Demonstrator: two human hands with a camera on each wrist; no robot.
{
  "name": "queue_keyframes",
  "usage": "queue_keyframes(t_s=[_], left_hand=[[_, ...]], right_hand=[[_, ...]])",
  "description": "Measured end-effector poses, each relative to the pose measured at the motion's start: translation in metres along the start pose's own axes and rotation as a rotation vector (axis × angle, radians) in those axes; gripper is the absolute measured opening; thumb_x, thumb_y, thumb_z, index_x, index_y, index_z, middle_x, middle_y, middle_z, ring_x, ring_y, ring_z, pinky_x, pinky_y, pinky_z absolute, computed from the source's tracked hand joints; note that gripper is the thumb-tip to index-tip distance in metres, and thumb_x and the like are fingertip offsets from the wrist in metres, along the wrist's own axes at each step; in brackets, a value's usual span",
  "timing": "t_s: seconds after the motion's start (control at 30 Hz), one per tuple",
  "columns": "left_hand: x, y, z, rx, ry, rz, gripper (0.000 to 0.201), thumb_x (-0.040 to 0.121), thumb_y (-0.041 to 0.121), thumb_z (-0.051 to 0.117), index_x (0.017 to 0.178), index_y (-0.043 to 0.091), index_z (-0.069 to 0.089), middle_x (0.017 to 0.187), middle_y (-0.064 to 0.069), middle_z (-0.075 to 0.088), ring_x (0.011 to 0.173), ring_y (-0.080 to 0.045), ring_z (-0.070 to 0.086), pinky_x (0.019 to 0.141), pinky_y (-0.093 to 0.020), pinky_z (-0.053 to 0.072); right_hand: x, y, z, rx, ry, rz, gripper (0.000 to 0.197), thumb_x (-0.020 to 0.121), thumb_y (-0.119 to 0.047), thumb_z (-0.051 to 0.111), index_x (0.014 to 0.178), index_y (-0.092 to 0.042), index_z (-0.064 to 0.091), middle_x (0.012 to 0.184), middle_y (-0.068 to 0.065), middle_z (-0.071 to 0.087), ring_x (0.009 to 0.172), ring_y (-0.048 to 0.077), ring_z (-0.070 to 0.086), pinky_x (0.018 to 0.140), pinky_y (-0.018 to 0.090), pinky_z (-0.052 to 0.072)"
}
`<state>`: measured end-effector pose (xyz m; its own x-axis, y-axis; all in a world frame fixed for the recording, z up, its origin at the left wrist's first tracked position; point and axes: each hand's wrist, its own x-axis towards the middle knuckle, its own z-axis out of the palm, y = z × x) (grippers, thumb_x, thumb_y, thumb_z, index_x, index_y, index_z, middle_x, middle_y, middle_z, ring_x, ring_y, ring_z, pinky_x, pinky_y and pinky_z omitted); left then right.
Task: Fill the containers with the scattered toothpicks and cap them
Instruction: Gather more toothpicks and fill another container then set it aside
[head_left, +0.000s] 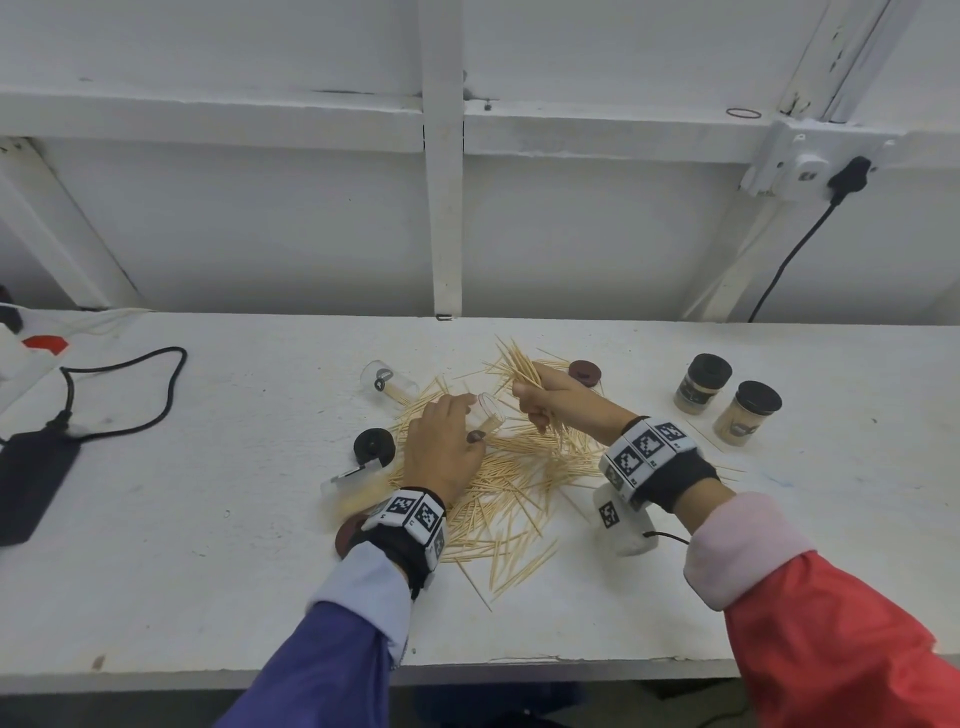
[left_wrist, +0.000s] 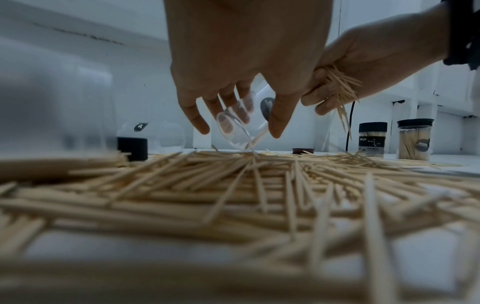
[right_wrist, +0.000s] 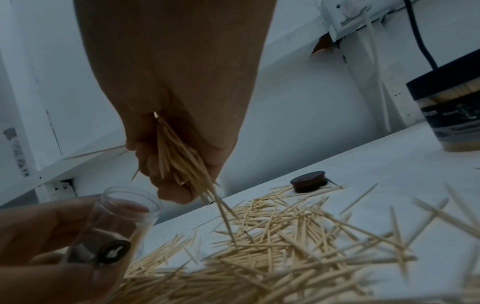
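Toothpicks are lying scattered in a broad pile across the middle of the white tabletop, under and between both of your hands. Two filled, capped containers are standing upright well apart to the right of the pile. One open container is lying on its side at the far left edge of the pile, and a black cap is sitting just left of it, nearer you; a dark red cap is resting at the far right edge.

Your left hand is gripping the clear open container, fingers curled round its wall, with the mouth tilted up and toward the right. Your right hand is closing round a bundle of toothpicks, fingers clenched, just beside and slightly beyond that mouth.

The bundle's long axis is running roughly upright, with loose tips trailing down into the pile. The mouth is lying to the left of the bundle's lower end. Judging from this, you are needing to bring the bundle's axis into line with the container's axis before feeding it in.
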<state>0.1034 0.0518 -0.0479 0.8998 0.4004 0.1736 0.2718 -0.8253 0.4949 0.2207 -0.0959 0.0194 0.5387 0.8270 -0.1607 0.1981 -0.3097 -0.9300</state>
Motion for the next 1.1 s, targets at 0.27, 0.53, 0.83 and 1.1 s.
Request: queue_keyframes(t_s=[0.27,0.53,0.83,1.1], left_hand=[[-0.001,0.003,-0.004,-0.086,0.026,0.050,0.051,0.084,0.020,0.065,0.133,0.018,0.051,0.120,0.002,0.056,0.114,-0.020,0.049,0.093,-0.040,0.041],[0.000,0.000,-0.006,-0.118,0.032,0.079,0.049,0.083,0.017,0.064,0.131,0.018,0.052,0.118,0.002,0.057,0.112,-0.020,0.049,0.091,-0.039,0.042],[-0.001,0.002,-0.005,-0.086,-0.013,0.084,0.051,0.085,0.021,0.064,0.134,0.019,0.050,0.122,0.004,0.055,0.114,-0.018,0.047,0.091,-0.036,0.041],[-0.001,0.001,-0.007,-0.094,-0.012,0.046,0.054,0.085,0.024,0.065,0.135,0.020,0.048,0.122,0.004,0.055,0.115,-0.017,0.047,0.089,-0.035,0.042]], right_hand=[[0.009,0.010,0.004,-0.141,-0.039,0.066,0.019,0.102,-0.024,0.046,0.087,-0.015,0.039,0.071,-0.002,0.042,0.055,0.010,0.039,0.054,0.026,0.039],[0.013,0.007,0.005,-0.260,0.070,0.009,0.019,0.103,-0.024,0.044,0.085,-0.018,0.040,0.080,0.001,0.046,0.058,0.008,0.041,0.053,0.024,0.041],[0.018,0.009,0.009,-0.266,0.112,-0.027,0.022,0.102,-0.024,0.046,0.081,-0.020,0.040,0.075,0.000,0.046,0.057,0.009,0.041,0.055,0.027,0.041],[0.018,0.013,0.010,-0.202,0.086,-0.056,0.012,0.101,-0.020,0.048,0.089,-0.021,0.047,0.076,-0.001,0.046,0.055,0.005,0.043,0.054,0.023,0.042]])
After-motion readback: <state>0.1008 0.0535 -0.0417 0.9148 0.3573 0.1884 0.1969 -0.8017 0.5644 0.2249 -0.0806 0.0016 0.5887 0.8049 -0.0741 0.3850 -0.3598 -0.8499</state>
